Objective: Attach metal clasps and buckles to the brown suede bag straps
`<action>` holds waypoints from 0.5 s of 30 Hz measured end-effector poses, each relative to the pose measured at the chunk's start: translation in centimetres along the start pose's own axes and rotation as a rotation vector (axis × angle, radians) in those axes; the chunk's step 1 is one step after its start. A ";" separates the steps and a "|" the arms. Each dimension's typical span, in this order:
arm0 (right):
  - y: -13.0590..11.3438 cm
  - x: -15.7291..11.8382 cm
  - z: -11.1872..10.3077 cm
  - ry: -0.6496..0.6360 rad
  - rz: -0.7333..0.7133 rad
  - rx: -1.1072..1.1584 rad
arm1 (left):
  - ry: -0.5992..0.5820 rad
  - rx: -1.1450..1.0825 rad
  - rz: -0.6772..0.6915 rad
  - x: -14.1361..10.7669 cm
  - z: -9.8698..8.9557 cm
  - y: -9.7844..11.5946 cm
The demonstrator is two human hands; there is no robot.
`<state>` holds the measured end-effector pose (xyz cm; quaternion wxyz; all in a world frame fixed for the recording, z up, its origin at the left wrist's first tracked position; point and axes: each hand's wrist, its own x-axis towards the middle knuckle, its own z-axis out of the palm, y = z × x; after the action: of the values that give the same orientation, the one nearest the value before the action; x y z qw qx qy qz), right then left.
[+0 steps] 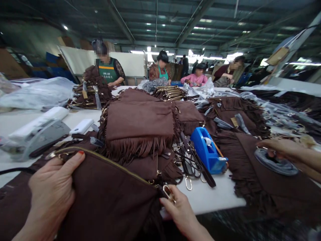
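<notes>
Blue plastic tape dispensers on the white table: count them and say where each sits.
1. The blue plastic tape dispenser sits on the white table, right of the brown fringed suede bags stacked at centre. Others may be hidden under the piles.

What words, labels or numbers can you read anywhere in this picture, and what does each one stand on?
Green apron of a person across the table: white print on the chest, too small and blurred to read.
Blue tape dispenser: no lettering visible.
Tan tags on the brown fringed bags: blank or too small to tell.
Brown bag held by the left hand and right hand: no text visible.
Nothing else is legible.
</notes>
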<state>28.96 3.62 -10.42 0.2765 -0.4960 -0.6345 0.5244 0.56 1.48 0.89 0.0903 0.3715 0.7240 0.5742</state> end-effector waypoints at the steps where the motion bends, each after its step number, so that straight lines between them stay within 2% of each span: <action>1: 0.0 0.5 0.3 0.026 -0.010 -0.146 | 0.030 0.043 -0.057 0.5 0.4 0.1; 2: -0.1 1.0 0.4 0.038 -0.015 -0.252 | 0.033 0.151 -0.053 0.9 0.7 0.0; 4: -0.3 1.5 0.4 0.032 -0.020 -0.326 | 0.025 0.468 0.131 1.1 1.2 -0.7; 6: -0.9 1.6 -0.1 -0.002 -0.040 -0.316 | 0.078 0.712 0.441 -0.1 1.8 -1.8; 7: -1.4 1.5 -0.4 -0.025 -0.048 -0.313 | 0.051 0.748 0.618 -1.3 2.3 -2.2; 8: -1.9 1.3 -0.8 -0.048 -0.060 -0.311 | -0.023 0.730 0.799 -2.8 2.8 -2.6; 10: -3.1 0.9 -1.4 -0.089 -0.094 -0.322 | -0.366 0.592 1.046 -6.1 4.2 -2.9; 11: -3.6 0.8 -1.7 -0.105 -0.118 -0.346 | -0.500 0.535 1.088 -7.5 4.9 -2.8; 12: -4.2 0.6 -1.8 -0.120 -0.147 -0.384 | -0.618 0.495 1.074 -8.6 5.6 -2.5; 15: -5.4 0.2 -2.3 -0.168 -0.215 -0.501 | -0.858 0.521 0.857 -9.5 7.0 -1.2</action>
<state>29.07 4.90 -4.72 0.1455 -0.4336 -0.8140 0.3581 10.66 0.63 -5.24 0.0416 0.8324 0.5270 0.1664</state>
